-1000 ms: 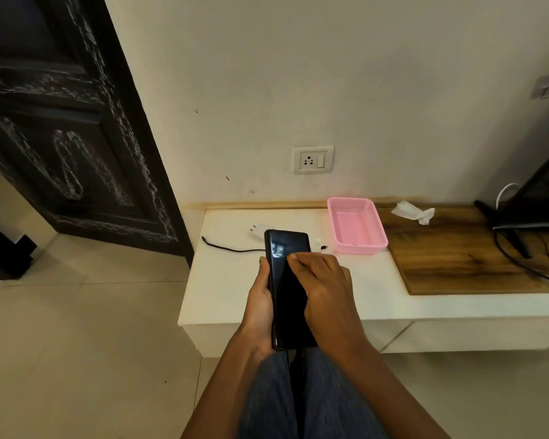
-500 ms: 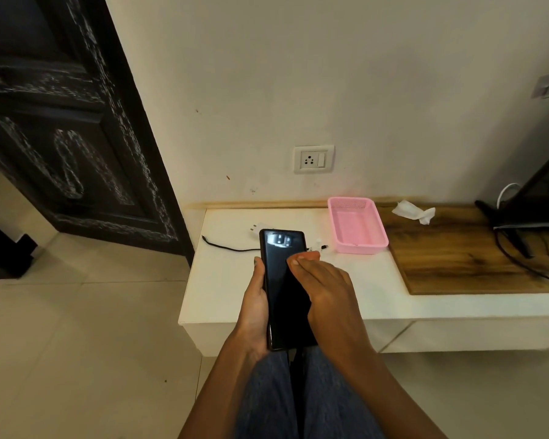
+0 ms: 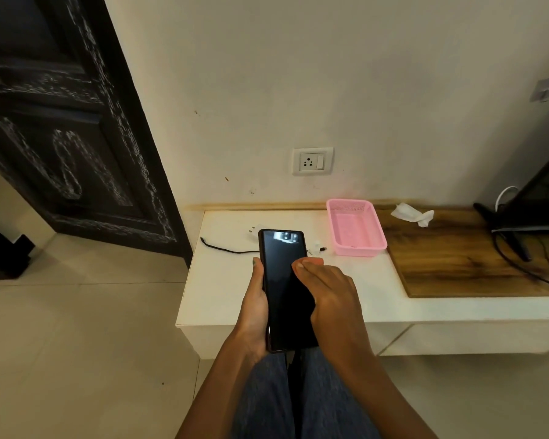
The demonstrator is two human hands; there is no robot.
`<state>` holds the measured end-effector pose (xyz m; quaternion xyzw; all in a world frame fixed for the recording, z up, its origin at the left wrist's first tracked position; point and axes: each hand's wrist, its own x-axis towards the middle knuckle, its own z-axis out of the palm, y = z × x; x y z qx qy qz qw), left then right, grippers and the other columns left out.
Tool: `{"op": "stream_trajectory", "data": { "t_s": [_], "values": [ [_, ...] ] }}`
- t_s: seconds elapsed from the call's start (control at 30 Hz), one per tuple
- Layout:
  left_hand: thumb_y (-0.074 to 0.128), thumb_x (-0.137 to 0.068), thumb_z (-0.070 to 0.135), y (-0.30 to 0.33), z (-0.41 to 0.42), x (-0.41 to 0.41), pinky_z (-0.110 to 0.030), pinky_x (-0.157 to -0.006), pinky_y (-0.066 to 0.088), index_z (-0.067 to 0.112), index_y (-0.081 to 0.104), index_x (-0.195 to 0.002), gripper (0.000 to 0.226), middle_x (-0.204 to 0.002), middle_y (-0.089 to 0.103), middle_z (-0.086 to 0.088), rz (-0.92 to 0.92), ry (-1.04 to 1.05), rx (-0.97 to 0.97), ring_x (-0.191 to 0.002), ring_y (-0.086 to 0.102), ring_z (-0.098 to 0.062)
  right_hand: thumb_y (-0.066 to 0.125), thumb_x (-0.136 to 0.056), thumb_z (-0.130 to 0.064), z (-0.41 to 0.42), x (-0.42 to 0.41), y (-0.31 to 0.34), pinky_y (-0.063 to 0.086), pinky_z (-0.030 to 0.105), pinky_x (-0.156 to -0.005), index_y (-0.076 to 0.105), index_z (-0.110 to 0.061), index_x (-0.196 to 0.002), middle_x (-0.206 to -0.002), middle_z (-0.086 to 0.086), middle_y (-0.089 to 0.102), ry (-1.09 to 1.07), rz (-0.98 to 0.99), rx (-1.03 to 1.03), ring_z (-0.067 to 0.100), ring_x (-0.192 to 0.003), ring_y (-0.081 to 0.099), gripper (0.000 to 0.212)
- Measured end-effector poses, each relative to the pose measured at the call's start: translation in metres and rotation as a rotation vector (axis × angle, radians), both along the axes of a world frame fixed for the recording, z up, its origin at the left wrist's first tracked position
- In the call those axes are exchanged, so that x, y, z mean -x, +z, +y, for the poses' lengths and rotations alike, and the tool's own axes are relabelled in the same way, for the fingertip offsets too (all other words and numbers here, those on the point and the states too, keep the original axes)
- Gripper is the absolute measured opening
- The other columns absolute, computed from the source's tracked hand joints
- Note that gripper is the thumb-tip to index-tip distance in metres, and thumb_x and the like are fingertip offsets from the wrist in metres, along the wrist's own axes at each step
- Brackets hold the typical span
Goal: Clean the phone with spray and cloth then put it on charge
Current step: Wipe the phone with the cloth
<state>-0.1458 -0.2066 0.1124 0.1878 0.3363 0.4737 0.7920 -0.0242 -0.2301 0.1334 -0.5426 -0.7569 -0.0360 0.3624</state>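
My left hand grips a black phone by its left edge, screen up, above my lap at the white shelf's front. My right hand lies flat on the screen's right half, fingers pressing the glass. A small pinkish-orange bit shows at those fingertips; I cannot tell what it is. A white charger plug and a black cable lie on the shelf behind the phone. A crumpled white cloth sits on the wooden board. A wall socket is above the shelf. No spray bottle is in view.
A pink basket stands on the white shelf next to the wooden board. A dark screen on a stand with trailing cables fills the far right. A dark carved door is at the left, tiled floor below.
My right hand has slid down and to the right across the screen, baring more of the phone's top. The left hand keeps its hold.
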Motion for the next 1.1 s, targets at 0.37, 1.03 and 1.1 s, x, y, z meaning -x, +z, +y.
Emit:
{"op": "stream_trajectory", "data": {
  "t_s": [0.37,1.03,1.1],
  "values": [
    [0.028,-0.087,0.066,-0.001,-0.002,0.001,-0.029,-0.058,0.058,0.031,0.078,-0.084,0.061,-0.092,0.076,-0.006,0.070,0.042,-0.021,-0.084,0.073,-0.021,0.080,-0.049,0.022,0.008,-0.003,0.004,0.056,0.043,-0.083,0.068,0.002,-0.106,-0.105,0.016,0.070,0.021,0.054,0.098,0.033,-0.098,0.066,0.061],
    [0.026,-0.088,0.067,0.001,-0.004,0.004,-0.030,-0.058,0.057,0.026,0.078,-0.089,0.066,-0.089,0.076,-0.008,0.111,-0.020,-0.028,-0.077,0.073,-0.021,0.071,-0.058,0.025,0.005,-0.004,0.001,0.057,0.047,-0.073,0.068,0.002,-0.106,-0.104,0.016,0.069,0.009,0.139,0.134,0.036,-0.092,0.065,0.054],
    [0.025,-0.088,0.066,0.001,-0.003,0.003,-0.028,-0.056,0.057,0.030,0.078,-0.084,0.065,-0.084,0.077,-0.004,0.128,-0.029,-0.051,-0.074,0.073,-0.018,0.072,-0.060,0.022,0.016,-0.003,0.010,0.057,0.047,-0.075,0.067,0.001,-0.108,-0.106,0.016,0.069,-0.016,0.132,0.139,0.036,-0.094,0.063,0.053]
  ]
}}
